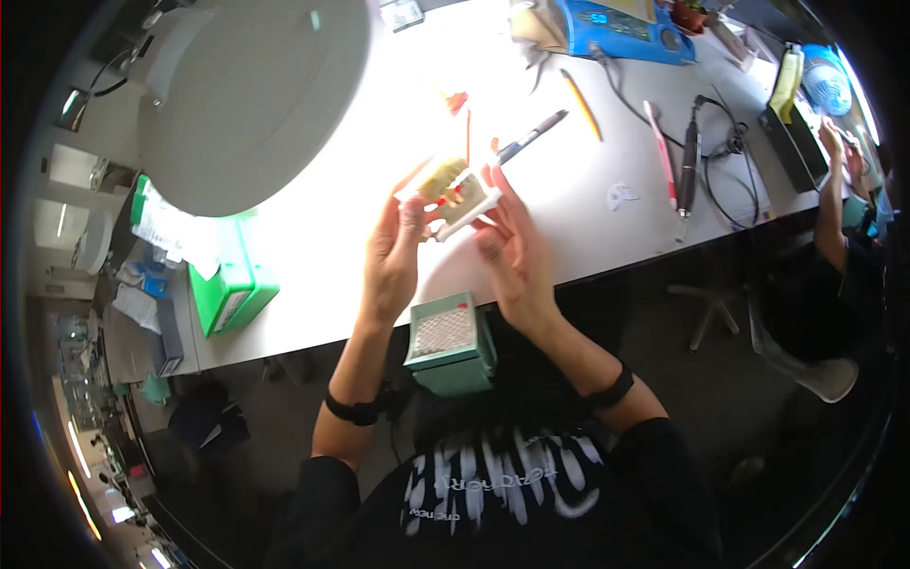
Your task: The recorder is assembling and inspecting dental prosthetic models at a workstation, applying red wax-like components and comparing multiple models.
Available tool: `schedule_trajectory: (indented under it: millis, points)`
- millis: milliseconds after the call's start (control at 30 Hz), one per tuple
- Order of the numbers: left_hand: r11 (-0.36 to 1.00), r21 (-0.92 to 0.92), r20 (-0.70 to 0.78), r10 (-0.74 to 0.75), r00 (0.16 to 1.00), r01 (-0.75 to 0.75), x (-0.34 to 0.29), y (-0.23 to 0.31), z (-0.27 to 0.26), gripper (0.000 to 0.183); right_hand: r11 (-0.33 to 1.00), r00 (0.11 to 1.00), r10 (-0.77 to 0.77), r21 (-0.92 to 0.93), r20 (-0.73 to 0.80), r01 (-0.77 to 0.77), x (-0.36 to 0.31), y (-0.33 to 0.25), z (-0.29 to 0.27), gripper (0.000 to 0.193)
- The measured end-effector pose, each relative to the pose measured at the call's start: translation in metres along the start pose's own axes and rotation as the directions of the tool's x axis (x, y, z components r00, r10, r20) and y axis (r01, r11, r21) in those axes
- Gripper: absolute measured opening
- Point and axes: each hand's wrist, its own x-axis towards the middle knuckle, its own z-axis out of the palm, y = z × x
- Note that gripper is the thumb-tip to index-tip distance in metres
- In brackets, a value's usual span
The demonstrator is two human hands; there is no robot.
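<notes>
Over the front part of the white table, my left hand (393, 251) and my right hand (519, 270) hold a small dental model (463, 201) between them. It looks yellowish-green with a pale base and a few red spots, and strong light washes out its detail. My left thumb and fingers close on its left side, by a yellowish part (442, 177). Along the pale edge on the other side lie my right fingers, bent around it. Just below my hands, at the table's front edge, is a green box (447, 365) with a pale, grid-like top.
A large grey round lamp or lens (251, 104) overhangs the left. A green box (232, 280) stands below it. Rightward lie a black pen (533, 136), orange pencil (581, 104), pink toothbrush (661, 152) and corded handpiece (690, 166). Behind is a blue control unit (621, 33); another person's arm (831, 213) shows far right.
</notes>
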Motion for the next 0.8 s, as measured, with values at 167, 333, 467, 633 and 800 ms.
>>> schedule_trajectory:
  millis: [167, 333, 467, 633, 800]
  points:
    - [0.988, 0.063, 0.131, 0.131, 0.983, -0.14, 0.018, 0.012, 0.004, 0.048, 0.973, 0.981, -0.189, -0.128, 0.052, 0.194, 0.003, -0.003, 0.006, 0.108]
    - [0.975, -0.067, 0.223, 0.221, 0.949, -0.211, 0.026, 0.015, -0.003, 0.054, 0.967, 0.969, -0.245, -0.07, 0.016, 0.245, 0.012, -0.009, 0.012, 0.108]
    - [0.968, 0.035, 0.274, 0.23, 0.934, -0.249, 0.027, 0.03, -0.009, 0.072, 0.955, 0.955, -0.296, 0.012, 0.009, 0.296, 0.017, -0.02, 0.016, 0.104]
    - [0.923, 0.288, 0.328, 0.156, 0.932, -0.256, 0.021, 0.033, -0.013, 0.115, 0.962, 0.967, -0.238, 0.114, -0.087, 0.248, 0.027, -0.031, -0.009, 0.097]
    - [0.886, 0.459, 0.222, -0.035, 0.975, -0.072, -0.026, 0.002, -0.066, 0.082, 0.936, 0.937, -0.228, 0.206, -0.266, 0.286, 0.049, -0.051, -0.055, 0.092]
